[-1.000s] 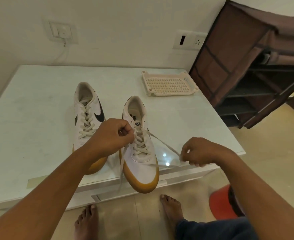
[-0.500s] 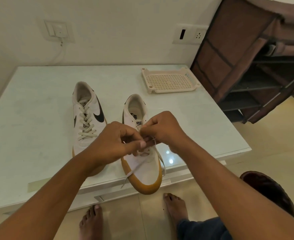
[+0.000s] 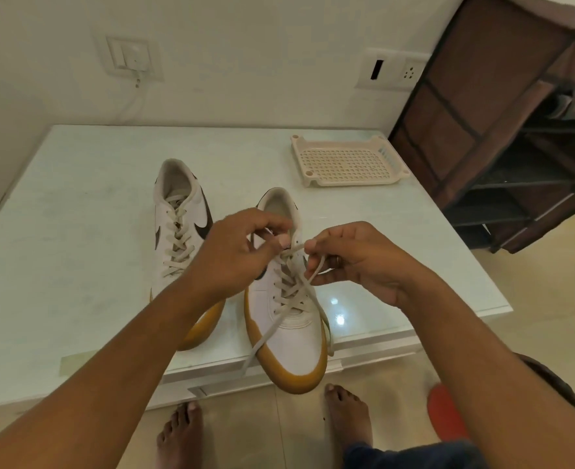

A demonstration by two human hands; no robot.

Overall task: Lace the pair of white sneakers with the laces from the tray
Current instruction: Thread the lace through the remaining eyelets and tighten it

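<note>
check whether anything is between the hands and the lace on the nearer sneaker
Nothing visible does. The left hand and right hand both pinch the lace at the top of the nearer sneaker; the tray stands apart at the far corner of the table.

Home room, fabric shoe rack (image 3: 502,106), wall sockets (image 3: 392,69), tiled floor (image 3: 543,299)

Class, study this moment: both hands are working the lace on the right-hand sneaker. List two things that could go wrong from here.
1. The sneaker overhangs the table edge at its toe; a hard tug on the lace by the left hand and right hand might drag it off.
2. The loose end dangles past that edge and could snag.
</note>
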